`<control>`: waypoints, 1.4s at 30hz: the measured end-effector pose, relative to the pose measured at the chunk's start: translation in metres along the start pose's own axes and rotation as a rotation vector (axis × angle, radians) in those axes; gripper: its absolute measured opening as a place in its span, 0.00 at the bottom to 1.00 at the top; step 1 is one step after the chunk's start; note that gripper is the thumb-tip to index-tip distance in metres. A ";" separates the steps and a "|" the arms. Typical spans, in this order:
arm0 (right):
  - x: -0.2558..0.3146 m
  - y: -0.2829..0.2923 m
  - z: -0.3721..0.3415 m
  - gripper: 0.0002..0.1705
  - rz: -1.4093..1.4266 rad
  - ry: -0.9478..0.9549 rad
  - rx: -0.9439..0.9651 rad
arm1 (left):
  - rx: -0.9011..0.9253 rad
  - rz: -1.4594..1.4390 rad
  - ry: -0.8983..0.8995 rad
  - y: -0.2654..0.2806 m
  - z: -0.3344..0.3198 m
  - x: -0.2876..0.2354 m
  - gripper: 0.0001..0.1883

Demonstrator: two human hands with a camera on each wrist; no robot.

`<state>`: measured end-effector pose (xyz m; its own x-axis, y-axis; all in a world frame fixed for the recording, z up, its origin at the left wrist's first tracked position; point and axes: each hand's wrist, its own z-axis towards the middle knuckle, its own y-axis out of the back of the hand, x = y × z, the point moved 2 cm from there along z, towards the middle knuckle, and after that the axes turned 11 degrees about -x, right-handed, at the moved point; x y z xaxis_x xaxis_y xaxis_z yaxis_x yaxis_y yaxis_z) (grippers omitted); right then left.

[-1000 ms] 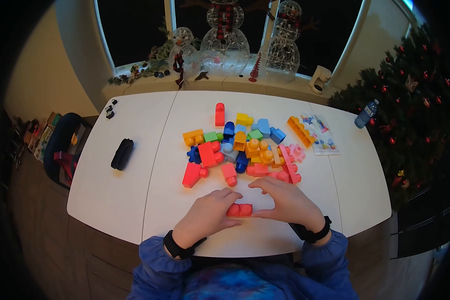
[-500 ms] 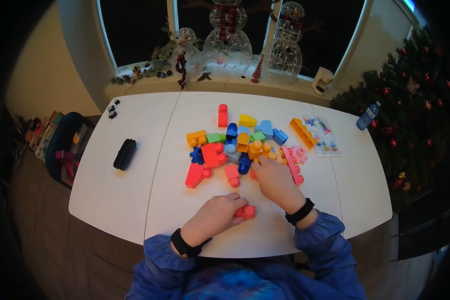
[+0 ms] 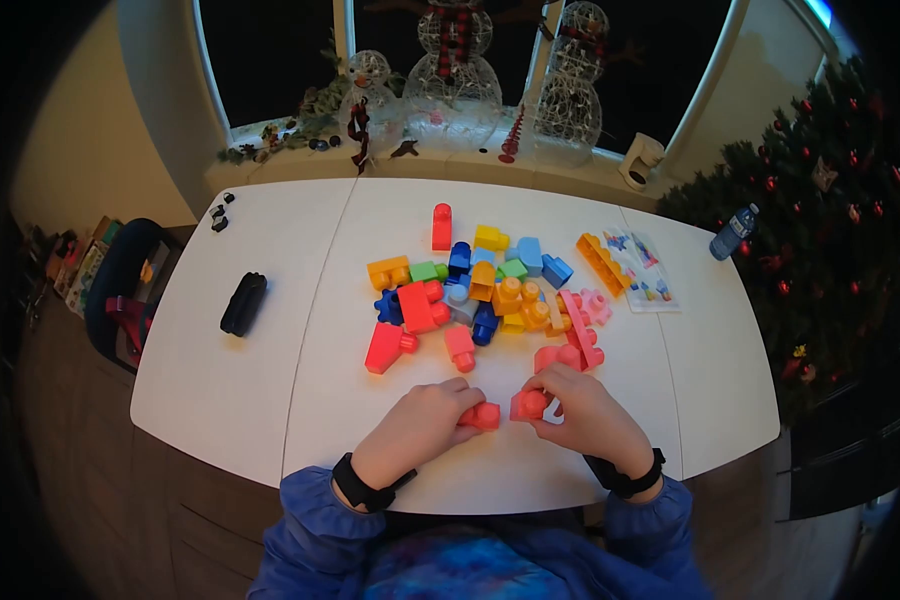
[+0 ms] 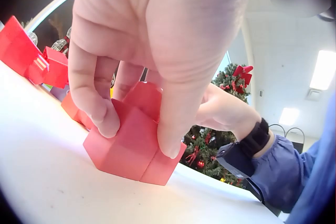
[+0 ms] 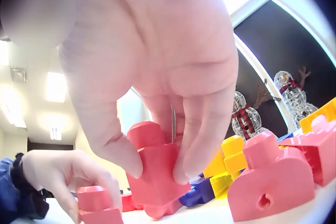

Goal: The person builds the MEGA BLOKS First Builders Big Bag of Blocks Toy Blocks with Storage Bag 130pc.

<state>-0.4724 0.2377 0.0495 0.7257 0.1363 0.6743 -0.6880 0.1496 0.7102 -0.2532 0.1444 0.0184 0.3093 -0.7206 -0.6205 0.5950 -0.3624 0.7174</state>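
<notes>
My left hand (image 3: pixel 415 430) grips a red toy building block (image 3: pixel 484 416) low over the white table near its front edge. In the left wrist view, thumb and fingers pinch this red block (image 4: pixel 128 142) from its two sides. Just to the right, my right hand (image 3: pixel 590 415) pinches a second red block (image 3: pixel 527 405), its round stud facing up. The right wrist view has that block (image 5: pixel 155 174) between thumb and fingertips, a small gap away from the left hand's block (image 5: pixel 97 205).
A pile of colourful blocks (image 3: pixel 422 306) spreads beyond the hands. A rounded red block (image 5: pixel 273 184) lies close to the right hand. Farther out are a black case (image 3: pixel 243 304), a picture sheet (image 3: pixel 660 292) and a water bottle (image 3: pixel 734 232) by the right edge.
My right hand left the left hand's side, reached into the pile, and came back with a red block. The left hand has closed its fingers round its red block.
</notes>
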 end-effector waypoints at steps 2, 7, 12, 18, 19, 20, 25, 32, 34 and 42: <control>-0.002 -0.008 -0.006 0.21 0.022 -0.024 0.027 | 0.007 0.013 0.022 0.000 0.001 -0.001 0.17; -0.008 -0.027 -0.005 0.19 0.037 0.056 0.018 | -0.001 0.024 0.018 0.000 0.000 -0.001 0.17; -0.008 -0.031 -0.004 0.19 0.003 0.056 0.015 | -0.007 0.040 0.018 0.000 0.000 -0.002 0.16; 0.002 -0.019 -0.004 0.23 -0.116 0.093 0.032 | -0.012 0.107 0.038 0.003 -0.003 -0.005 0.22; 0.004 -0.013 -0.002 0.24 -0.093 0.079 0.031 | -0.035 0.114 0.039 0.006 -0.004 -0.006 0.23; 0.006 -0.007 0.002 0.25 -0.070 0.064 0.030 | -0.058 0.120 0.039 0.009 -0.005 -0.008 0.25; 0.012 -0.004 0.038 0.25 -0.218 0.153 -0.090 | -0.052 0.128 0.096 0.023 -0.010 -0.004 0.28; 0.001 -0.055 0.092 0.27 -0.476 0.087 -0.015 | -0.020 0.112 0.098 0.023 -0.018 -0.001 0.26; 0.001 -0.062 0.096 0.27 -0.476 0.080 -0.050 | -0.023 0.111 0.098 0.024 -0.019 0.000 0.26; -0.009 -0.069 0.104 0.22 -0.473 0.008 -0.072 | -0.010 0.116 0.096 0.024 -0.018 -0.001 0.25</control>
<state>-0.4320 0.1246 0.0149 0.9592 0.0442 0.2792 -0.2808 0.2643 0.9227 -0.2263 0.1467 0.0306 0.4454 -0.6973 -0.5615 0.5582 -0.2740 0.7831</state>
